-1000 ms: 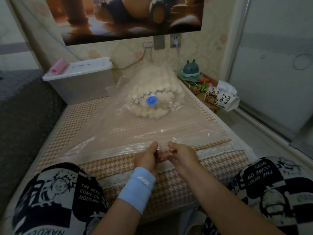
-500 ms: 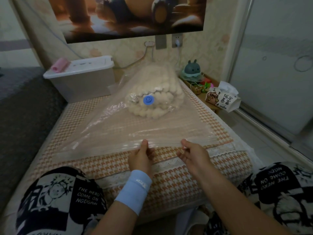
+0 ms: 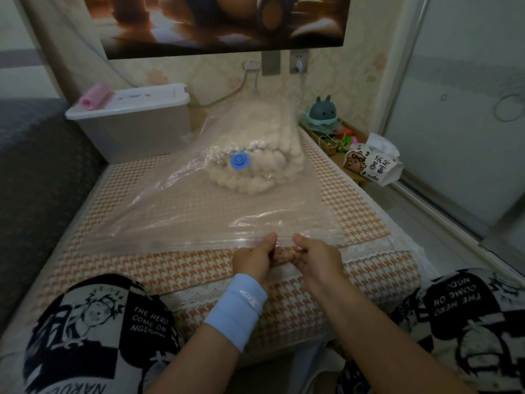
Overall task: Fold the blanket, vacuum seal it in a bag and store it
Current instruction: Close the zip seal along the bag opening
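— Two hands at the near edge of the bag (image 3: 176, 220), yes? How do they grip?

— Both pinch it. The left hand (image 3: 254, 258) has its thumb on top of the clear strip along the edge and its fingers curled under. The right hand (image 3: 318, 258) does the same just beside it, thumb on top. The two nearly touch, right of the middle of that edge.

— And the blanket (image 3: 264, 155)?

— Inside the bag, at the far end, a cream, bobbly bundle heaped up near the wall. The plastic lies loose over it, and a blue valve (image 3: 239, 160) sits on the bag's upper face, on the near side of the bundle.

— What does the bag lie on?

— A bed (image 3: 159, 268) with an orange-and-white check cover. The near half of the bag lies flat with nothing in it.

— Anything else near?

— A white-lidded bin (image 3: 136, 118) stands at the far left corner, with a pink roll (image 3: 95, 96) on its lid. A tissue pack (image 3: 375, 163) sits to the right of the bed. The left wrist wears a light blue band (image 3: 237, 309), and a knee in printed cloth shows at either lower corner.
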### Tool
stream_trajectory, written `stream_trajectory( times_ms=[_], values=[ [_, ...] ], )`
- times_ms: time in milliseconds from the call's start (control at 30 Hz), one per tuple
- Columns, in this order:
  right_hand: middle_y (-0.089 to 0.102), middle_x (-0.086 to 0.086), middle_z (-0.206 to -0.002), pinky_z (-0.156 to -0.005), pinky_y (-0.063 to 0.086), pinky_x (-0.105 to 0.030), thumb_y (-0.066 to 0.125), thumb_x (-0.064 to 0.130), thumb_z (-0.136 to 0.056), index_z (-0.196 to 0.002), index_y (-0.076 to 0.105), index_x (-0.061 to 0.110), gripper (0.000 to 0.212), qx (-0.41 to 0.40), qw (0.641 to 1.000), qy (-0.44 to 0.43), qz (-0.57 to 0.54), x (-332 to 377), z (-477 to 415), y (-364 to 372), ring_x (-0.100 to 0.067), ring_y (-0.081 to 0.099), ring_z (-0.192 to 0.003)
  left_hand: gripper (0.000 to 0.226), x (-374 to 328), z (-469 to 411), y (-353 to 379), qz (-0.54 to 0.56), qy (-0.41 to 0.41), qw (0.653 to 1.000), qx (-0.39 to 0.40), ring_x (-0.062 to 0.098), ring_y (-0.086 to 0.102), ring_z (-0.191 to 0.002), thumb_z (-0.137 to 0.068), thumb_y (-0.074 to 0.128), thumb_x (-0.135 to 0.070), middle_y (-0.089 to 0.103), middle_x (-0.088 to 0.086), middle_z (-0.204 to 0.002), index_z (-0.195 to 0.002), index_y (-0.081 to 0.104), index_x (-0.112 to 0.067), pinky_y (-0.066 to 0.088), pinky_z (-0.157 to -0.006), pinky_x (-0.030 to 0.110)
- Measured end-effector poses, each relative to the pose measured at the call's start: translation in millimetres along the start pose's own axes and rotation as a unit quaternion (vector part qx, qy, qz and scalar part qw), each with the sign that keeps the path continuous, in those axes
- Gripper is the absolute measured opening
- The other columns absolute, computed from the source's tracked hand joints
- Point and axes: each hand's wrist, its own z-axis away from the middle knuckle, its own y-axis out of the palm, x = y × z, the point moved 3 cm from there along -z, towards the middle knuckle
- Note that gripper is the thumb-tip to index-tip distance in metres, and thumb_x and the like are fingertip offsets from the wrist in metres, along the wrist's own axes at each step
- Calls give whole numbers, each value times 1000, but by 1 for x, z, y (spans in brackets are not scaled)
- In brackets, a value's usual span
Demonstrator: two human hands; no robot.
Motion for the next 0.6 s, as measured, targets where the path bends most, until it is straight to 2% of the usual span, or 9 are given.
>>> stream_trajectory(
  times_ms=[33,100,200,267,367,467,533,600],
  values=[
    [66,-18,-85,-55,57,-32,70,-4,-84,-91,63,-5,9,-7,1000,2,-2,4,0,-3,-29,66,-68,45,-1,-3,-2,0,4,1000,-4,27,68,-72,-49,87,-40,72,14,-80,-70,71,-3,57,-77,38],
    [64,-19,-95,-55,58,-31,70,-3,-85,-92,63,-4,10,-21,1000,6,-9,11,-2,-9,-28,64,-74,29,-2,-4,-4,13,5,1000,-9,24,61,-64,-61,86,-32,67,12,-68,-56,69,-9,52,-74,34],
    [64,-20,-103,-61,60,-33,71,-1,-86,-95,63,-4,12,-40,999,2,-13,16,-6,-18,-30,66,-80,31,-2,-4,-5,26,7,999,-18,23,57,-60,-68,83,-24,62,7,-56,-43,67,-12,49,-71,33],
    [64,-21,-106,-62,59,-32,70,3,-87,-97,64,-4,13,-29,1000,2,-9,15,-7,-21,-31,67,-83,24,-2,0,-2,54,11,998,-21,22,57,-56,-77,78,-17,62,5,-54,-56,68,-9,49,-63,31],
    [66,-23,-108,-63,59,-33,69,6,-89,-102,65,-5,18,-8,1000,-10,-8,15,-7,-22,-34,69,-90,10,-2,10,12,130,-22,991,34,18,59,-55,-88,67,-11,63,6,-64,-85,63,-2,53,-52,26],
    [68,-21,-93,-63,60,-36,65,5,-92,-104,64,-9,19,29,999,-2,-24,12,-1,-17,-31,71,-76,20,0,13,21,81,-18,995,60,20,60,-53,-87,69,-14,64,8,-59,-71,64,-2,52,-53,28],
    [71,-15,-77,-61,61,-34,63,7,-94,-99,64,-9,17,61,997,27,-27,5,3,-11,-25,70,-63,28,1,10,21,46,0,998,50,23,61,-58,-83,74,-21,66,9,-61,-58,69,-8,52,-64,32],
    [69,-13,-72,-64,59,-30,62,10,-95,-97,64,-6,17,92,993,58,-38,0,7,-6,-19,66,-58,30,1,10,21,33,14,998,45,24,61,-63,-80,76,-26,68,12,-66,-54,72,-11,53,-70,38]
  ],
)
